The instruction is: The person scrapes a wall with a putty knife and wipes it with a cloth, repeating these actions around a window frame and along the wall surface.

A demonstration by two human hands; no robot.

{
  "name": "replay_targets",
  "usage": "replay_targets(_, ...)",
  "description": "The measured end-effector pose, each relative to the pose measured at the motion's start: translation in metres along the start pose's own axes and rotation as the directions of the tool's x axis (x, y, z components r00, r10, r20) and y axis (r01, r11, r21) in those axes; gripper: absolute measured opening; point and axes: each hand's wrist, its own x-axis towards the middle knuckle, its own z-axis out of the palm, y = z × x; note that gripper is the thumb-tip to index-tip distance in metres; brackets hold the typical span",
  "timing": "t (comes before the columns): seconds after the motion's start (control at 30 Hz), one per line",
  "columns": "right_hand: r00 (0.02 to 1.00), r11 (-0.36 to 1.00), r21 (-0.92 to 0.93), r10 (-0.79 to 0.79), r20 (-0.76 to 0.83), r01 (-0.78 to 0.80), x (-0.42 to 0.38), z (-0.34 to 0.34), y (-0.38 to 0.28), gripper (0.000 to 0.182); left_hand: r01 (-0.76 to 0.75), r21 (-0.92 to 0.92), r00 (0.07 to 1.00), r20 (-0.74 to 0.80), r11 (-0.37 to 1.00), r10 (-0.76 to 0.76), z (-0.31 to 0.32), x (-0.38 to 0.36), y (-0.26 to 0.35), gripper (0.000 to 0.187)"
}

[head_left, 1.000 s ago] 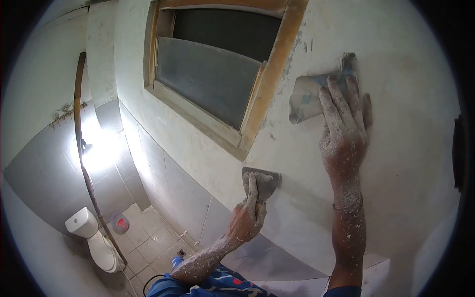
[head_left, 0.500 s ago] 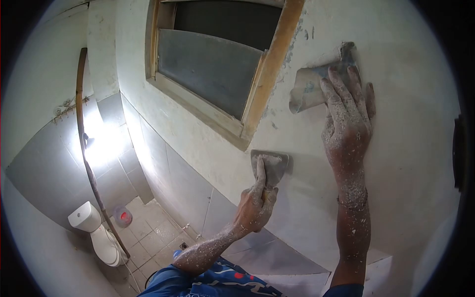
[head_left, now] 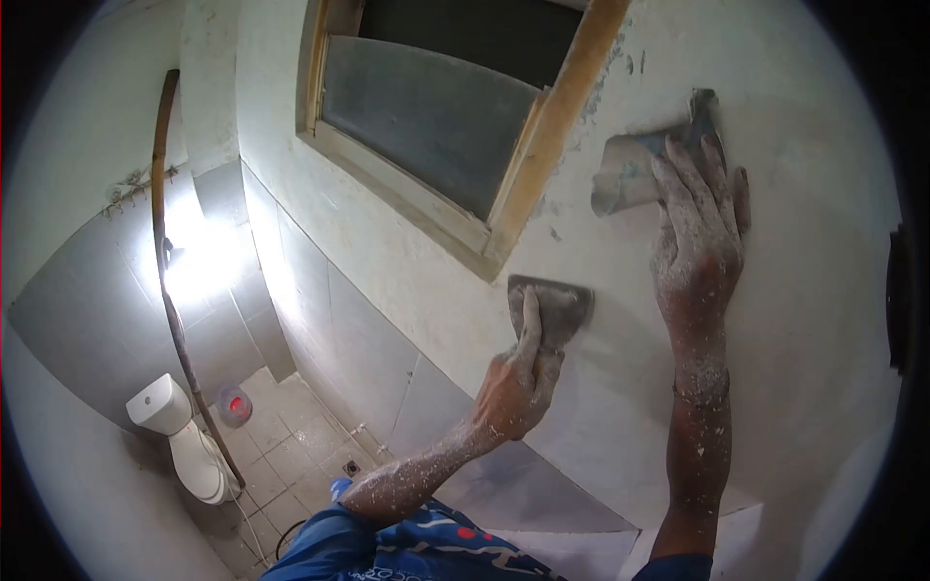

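My left hand (head_left: 518,392) is closed around a putty knife (head_left: 557,308), its index finger stretched along the wide metal blade. The blade is up against the pale wall, below the window's lower right corner. Higher and to the right, my right hand (head_left: 699,257) holds a creased sheet of sandpaper (head_left: 628,172) pressed to the wall under its long fingers. One end of the sheet sticks out to the left and a dark folded end shows above the fingertips. White dust and flakes cover both hands and forearms.
A wood-framed window (head_left: 436,116) is set in the wall at upper centre. Grey tiles (head_left: 363,310) line the lower wall. At the left are a toilet (head_left: 199,470), a long leaning pole (head_left: 163,223), a plastic container (head_left: 233,407) and a bright light (head_left: 203,271).
Both hands sit further right in the view, the left slightly higher and the right slightly lower. The view itself has shifted a little; both hands keep their holds.
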Motion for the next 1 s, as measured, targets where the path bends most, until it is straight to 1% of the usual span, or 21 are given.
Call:
replay_targets(0.07, 1.000, 1.000, -0.002, -0.017, -0.001, 0.017, -0.001, -0.001, 0.003, 0.037, 0.084, -0.029, 0.996, 0.028, 0.996, -0.083, 0.005, 0.000, -0.001, 0.077)
replay_targets(0.13, 1.000, 1.000, 0.003, -0.015, 0.024, 0.015, -0.002, -0.003, 0.002, 0.038, -0.196, 0.083, 0.979, -0.036, 0.977, 0.200, 0.010, -0.009, -0.015, 0.077)
replay_targets(0.2, 1.000, 1.000, 0.010, -0.018, 0.002, 0.018, 0.000, 0.001, 0.002, 0.038, -0.147, 0.006, 0.988, -0.046, 0.989, 0.148, 0.008, -0.001, -0.010, 0.077)
replay_targets(0.27, 1.000, 0.999, 0.017, -0.028, -0.007, 0.028, -0.002, -0.002, 0.003, 0.038, 0.043, -0.027, 0.997, 0.068, 0.999, -0.041, -0.005, 0.007, 0.006, 0.077)
replay_targets(0.33, 0.996, 0.994, 0.085, -0.074, 0.047, 0.070, 0.001, -0.005, 0.002, 0.034, 0.054, -0.026, 0.995, 0.081, 0.998, -0.052, 0.000, 0.001, -0.009, 0.077)
replay_targets(0.4, 0.987, 0.989, 0.059, -0.137, 0.081, 0.133, 0.004, 0.003, -0.005, 0.032, -0.122, -0.003, 0.993, -0.009, 0.993, 0.122, 0.004, -0.002, -0.018, 0.076)
replay_targets(0.43, 0.970, 0.980, 0.041, -0.199, 0.140, 0.195, 0.003, 0.005, -0.009, 0.031, 0.040, -0.033, 0.999, 0.034, 0.999, -0.039, -0.002, 0.002, 0.000, 0.076)
replay_targets(0.47, 0.965, 0.977, 0.047, -0.213, 0.154, 0.209, 0.004, 0.006, -0.012, 0.031, 0.052, -0.050, 0.998, 0.030, 0.997, -0.050, 0.001, -0.004, -0.001, 0.076)
replay_targets(0.53, 0.936, 0.950, 0.107, -0.307, 0.170, 0.292, 0.014, 0.013, -0.014, 0.032, -0.014, -0.022, 1.000, -0.012, 1.000, 0.014, 0.006, -0.005, -0.012, 0.075)
replay_targets(0.57, 0.925, 0.939, 0.088, -0.342, 0.165, 0.331, 0.018, 0.015, -0.014, 0.032, -0.299, 0.085, 0.938, -0.156, 0.951, 0.309, 0.009, -0.005, -0.024, 0.078)
replay_targets(0.6, 0.922, 0.935, 0.092, -0.353, 0.159, 0.342, 0.021, 0.017, -0.012, 0.032, -0.297, 0.085, 0.936, -0.169, 0.951, 0.307, 0.012, -0.002, -0.033, 0.078)
replay_targets(0.67, 0.815, 0.854, 0.167, -0.520, 0.255, 0.492, 0.024, 0.020, -0.007, 0.030, 0.097, -0.005, 0.995, -0.016, 0.995, -0.097, -0.008, 0.013, -0.004, 0.078)
replay_targets(0.7, 0.805, 0.847, 0.178, -0.531, 0.263, 0.501, 0.023, 0.018, -0.007, 0.030, 0.201, -0.091, 0.979, 0.047, 0.975, -0.198, -0.018, 0.020, 0.013, 0.078)
replay_targets(0.73, 0.750, 0.805, 0.256, -0.592, 0.294, 0.535, 0.024, 0.017, -0.006, 0.030, 0.203, -0.106, 0.979, 0.039, 0.973, -0.200, -0.005, 0.012, -0.001, 0.078)
replay_targets(0.77, 0.694, 0.756, 0.328, -0.652, 0.304, 0.566, 0.031, 0.018, -0.006, 0.030, -0.025, -0.050, 0.996, -0.089, 0.998, 0.021, 0.014, 0.001, -0.027, 0.077)
replay_targets(0.8, 0.693, 0.750, 0.327, -0.659, 0.291, 0.575, 0.035, 0.020, -0.005, 0.030, -0.240, 0.044, 0.950, -0.193, 0.970, 0.244, 0.024, -0.005, -0.043, 0.076)
replay_targets(0.83, 0.767, 0.799, 0.259, -0.597, 0.237, 0.542, 0.037, 0.022, -0.003, 0.030, -0.324, 0.257, 0.896, -0.227, 0.911, 0.382, 0.024, -0.007, -0.043, 0.076)
replay_targets(0.87, 0.826, 0.843, 0.198, -0.533, 0.185, 0.500, 0.037, 0.023, -0.003, 0.030, -0.317, 0.250, 0.897, -0.235, 0.915, 0.375, 0.015, -0.004, -0.026, 0.076)
replay_targets(0.9, 0.837, 0.851, 0.180, -0.521, 0.166, 0.494, 0.038, 0.020, -0.005, 0.030, -0.034, 0.021, 0.995, -0.094, 0.999, 0.035, -0.002, 0.002, 0.007, 0.076)
replay_targets(0.93, 0.830, 0.844, 0.188, -0.532, 0.169, 0.503, 0.038, 0.019, -0.006, 0.030, 0.283, -0.148, 0.957, 0.115, 0.948, -0.267, -0.014, 0.009, 0.023, 0.077)
replay_targets(1.0, 0.835, 0.851, 0.189, -0.520, 0.180, 0.489, 0.035, 0.015, -0.006, 0.028, 0.298, -0.196, 0.950, 0.159, 0.934, -0.269, 0.000, -0.004, 0.012, 0.077)
